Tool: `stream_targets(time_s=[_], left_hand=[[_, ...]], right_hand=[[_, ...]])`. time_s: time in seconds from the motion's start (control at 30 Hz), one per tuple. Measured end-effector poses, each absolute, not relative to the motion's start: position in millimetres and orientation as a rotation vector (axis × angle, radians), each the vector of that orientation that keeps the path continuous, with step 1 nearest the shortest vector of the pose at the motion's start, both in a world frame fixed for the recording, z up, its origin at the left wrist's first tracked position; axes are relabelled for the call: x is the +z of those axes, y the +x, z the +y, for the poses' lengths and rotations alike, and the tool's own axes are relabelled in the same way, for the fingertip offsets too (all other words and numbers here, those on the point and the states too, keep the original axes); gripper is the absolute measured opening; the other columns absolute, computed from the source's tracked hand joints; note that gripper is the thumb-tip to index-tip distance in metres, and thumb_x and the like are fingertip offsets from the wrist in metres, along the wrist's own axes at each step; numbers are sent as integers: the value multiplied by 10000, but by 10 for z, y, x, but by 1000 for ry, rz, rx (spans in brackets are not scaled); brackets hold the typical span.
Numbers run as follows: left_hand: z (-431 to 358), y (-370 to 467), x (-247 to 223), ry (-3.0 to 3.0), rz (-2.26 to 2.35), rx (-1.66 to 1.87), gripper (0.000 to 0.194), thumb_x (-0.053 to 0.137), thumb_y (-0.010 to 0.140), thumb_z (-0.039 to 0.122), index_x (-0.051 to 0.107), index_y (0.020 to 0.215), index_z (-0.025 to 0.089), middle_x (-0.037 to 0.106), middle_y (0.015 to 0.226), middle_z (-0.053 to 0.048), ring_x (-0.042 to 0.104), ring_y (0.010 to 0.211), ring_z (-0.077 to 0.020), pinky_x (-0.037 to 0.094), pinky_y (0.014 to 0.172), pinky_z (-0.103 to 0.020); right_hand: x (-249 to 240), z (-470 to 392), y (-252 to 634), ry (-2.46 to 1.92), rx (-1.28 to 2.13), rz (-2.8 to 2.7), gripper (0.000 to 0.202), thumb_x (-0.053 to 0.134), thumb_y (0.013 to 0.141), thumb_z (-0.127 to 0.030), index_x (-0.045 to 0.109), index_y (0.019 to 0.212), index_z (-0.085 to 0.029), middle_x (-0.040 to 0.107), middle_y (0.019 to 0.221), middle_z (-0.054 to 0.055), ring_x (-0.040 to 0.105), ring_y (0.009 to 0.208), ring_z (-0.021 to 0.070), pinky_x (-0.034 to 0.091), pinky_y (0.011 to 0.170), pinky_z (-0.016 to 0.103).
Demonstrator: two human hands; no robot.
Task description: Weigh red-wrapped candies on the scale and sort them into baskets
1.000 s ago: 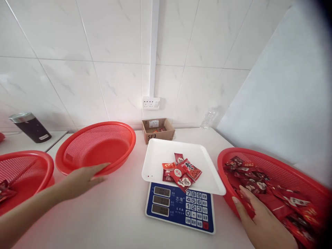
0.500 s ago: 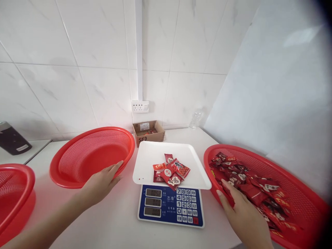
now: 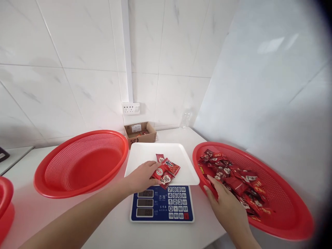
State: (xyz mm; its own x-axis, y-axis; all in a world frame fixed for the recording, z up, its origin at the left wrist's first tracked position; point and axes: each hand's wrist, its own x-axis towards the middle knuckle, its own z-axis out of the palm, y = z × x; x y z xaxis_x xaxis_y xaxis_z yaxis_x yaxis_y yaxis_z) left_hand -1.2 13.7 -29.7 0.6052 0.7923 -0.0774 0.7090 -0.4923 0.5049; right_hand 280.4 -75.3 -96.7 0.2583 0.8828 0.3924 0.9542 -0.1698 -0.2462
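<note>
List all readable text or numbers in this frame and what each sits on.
"7 8 9 / 4 5 6 / 1 2 3 / 0": keypad of the scale.
"SF": front of the cardboard box.
Scale displays, brand text and the box's white label: too blurred.
Candy packets on the white tray: large characters, illegible.

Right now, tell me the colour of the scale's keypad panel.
Blue, with white keys, on the scale's keypad panel; the head view shows it.
</note>
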Motion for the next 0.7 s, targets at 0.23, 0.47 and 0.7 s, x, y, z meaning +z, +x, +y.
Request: stream_targets(time_s=[0.23, 0.47, 0.7], left_hand=[[297, -168, -273, 2314, 1210, 146, 671, 642, 730, 416, 426, 1352, 291, 496, 1352, -89, 475, 1216, -294, 409, 975, -400], [320, -174, -240, 2340, 1307, 147, 460, 498, 793, 213, 532, 1249, 270, 606, 1168, -73, 549, 1110, -263, 432, 921, -380], [395, -462, -170, 2288, 1551, 326, 400, 355, 881, 249, 483, 1258, 213, 590, 1184, -108, 578, 1068, -250, 453, 884, -365]], right_hand=[[-974, -764, 2803, -2083, -275, -1721, 467, 334, 902, -434, 574, 1211, -181, 651, 1188, 85, 636, 1018, 244, 550, 709, 329], [-961, -747, 2785, -2099, -296, -1718, 466, 334, 899, -420, 583, 1205, -172, 663, 1170, 79, 652, 980, 240, 554, 692, 325], [-1009, -746, 2811, -2052, -342, -1731, 453, 348, 897, -422, 614, 1167, -174, 682, 1126, 90, 651, 989, 247, 558, 699, 331]])
